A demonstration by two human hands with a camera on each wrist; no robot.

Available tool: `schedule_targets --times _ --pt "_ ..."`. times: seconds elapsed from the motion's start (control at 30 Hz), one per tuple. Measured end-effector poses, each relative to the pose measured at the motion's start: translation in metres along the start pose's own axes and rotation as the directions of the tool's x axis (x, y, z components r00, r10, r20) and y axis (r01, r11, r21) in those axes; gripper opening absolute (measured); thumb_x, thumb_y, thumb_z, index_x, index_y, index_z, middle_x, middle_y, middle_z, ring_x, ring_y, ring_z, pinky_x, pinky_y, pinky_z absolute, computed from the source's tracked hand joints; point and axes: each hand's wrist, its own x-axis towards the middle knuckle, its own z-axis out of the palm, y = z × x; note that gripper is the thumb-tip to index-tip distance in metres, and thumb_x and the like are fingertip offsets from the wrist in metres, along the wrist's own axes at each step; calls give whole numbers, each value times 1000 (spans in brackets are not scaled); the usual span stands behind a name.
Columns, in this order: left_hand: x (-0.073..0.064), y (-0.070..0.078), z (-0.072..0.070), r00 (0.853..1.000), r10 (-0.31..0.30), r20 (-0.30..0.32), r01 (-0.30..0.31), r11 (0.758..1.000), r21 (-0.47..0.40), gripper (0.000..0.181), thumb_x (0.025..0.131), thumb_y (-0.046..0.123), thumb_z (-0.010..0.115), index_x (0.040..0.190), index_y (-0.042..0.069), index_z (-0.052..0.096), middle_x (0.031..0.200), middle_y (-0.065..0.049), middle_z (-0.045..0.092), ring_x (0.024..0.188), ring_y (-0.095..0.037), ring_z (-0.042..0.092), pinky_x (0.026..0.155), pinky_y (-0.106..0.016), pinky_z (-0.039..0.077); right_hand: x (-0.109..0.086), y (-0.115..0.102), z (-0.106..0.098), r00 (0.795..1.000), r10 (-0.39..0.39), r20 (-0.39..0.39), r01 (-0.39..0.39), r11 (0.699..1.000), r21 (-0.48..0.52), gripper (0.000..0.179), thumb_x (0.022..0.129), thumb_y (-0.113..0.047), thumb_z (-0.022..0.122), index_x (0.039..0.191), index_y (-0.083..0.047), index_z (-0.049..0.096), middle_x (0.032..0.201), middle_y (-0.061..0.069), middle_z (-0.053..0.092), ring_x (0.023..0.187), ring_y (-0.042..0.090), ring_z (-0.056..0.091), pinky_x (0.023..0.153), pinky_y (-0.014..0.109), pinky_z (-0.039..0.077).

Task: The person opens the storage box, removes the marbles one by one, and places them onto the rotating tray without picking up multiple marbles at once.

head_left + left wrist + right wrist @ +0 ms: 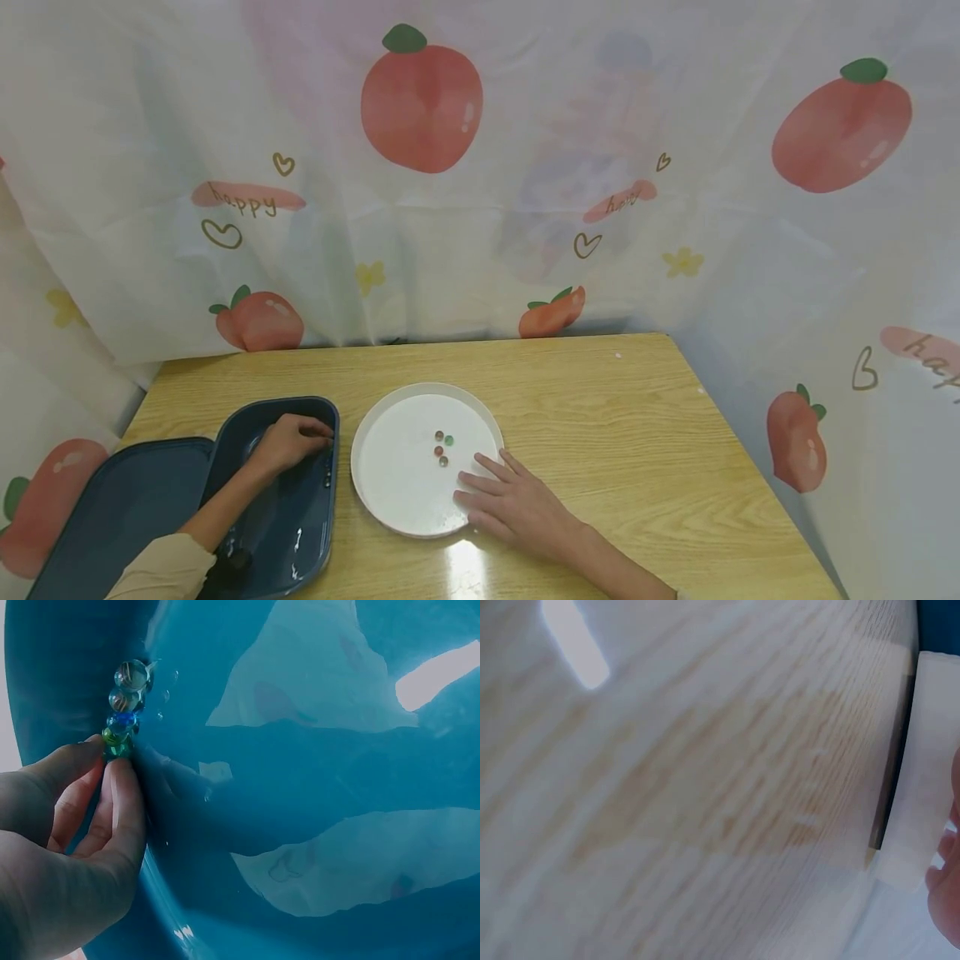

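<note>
Inside a dark blue tray [300, 533], my left hand [288, 442] reaches to the right wall. In the left wrist view, its thumb and fingertips pinch a green marble [118, 748] at the end of a short row of glass marbles [131, 676] lying along the tray's wall. My right hand [517, 504] lies at the right edge of a round white plate [390, 492], its fingers spread and straight over the rim. Several small marbles [438, 451] sit near the plate's middle. Only parts of the right fingers [945, 911] show in the right wrist view.
A second dark blue tray [142, 492] lies to the left, partly under the first one. The wooden table [615, 433] extends right of the plate. A curtain printed with fruit [465, 250] hangs behind the table and along both sides.
</note>
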Motion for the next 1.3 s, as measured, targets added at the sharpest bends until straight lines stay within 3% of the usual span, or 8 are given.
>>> schedule_targets --times 0.33,0.53,0.73,0.93,1.3 --pt "-1 3 -1 999 -32 -22 31 998 -45 8 81 8 66 87 5 71 82 -4 66 71 -14 58 62 -30 46 0 0 0 1000 6 4 -6 1000 10 34 97 -38 42 125 -27 58 135 -6 47 131 22 32 102 51 24" --pt "-8 10 -10 995 -32 -93 26 997 -69 11 83 14 67 89 6 72 87 -5 67 77 -17 60 64 -31 48 0 0 1 1000 -4 -6 4 1000 2 34 97 -37 42 126 -27 57 135 -6 47 132 22 31 102 51 24" --pt "-15 22 -23 992 -29 -127 22 998 -56 21 85 24 66 98 7 70 99 -10 65 90 -25 60 71 -38 49 -1 1 3 1000 -5 3 5 1000 -9 35 97 -38 42 127 -28 56 135 -6 47 132 22 29 102 51 24" --pt "-18 35 -32 993 -24 -117 9 993 -122 28 87 29 64 105 7 68 103 -11 64 94 -26 59 77 -40 48 -2 1 3 1000 2 9 -2 1000 -2 35 97 -37 42 128 -28 56 136 -6 46 133 22 28 103 51 23" --pt "-20 66 -22 993 14 -120 -43 969 -243 31 87 25 64 110 4 65 103 -10 65 94 -24 60 80 -37 49 -1 0 2 1000 -1 -3 1 1000 -1 35 97 -37 42 128 -27 56 136 -7 46 132 22 29 103 51 23"
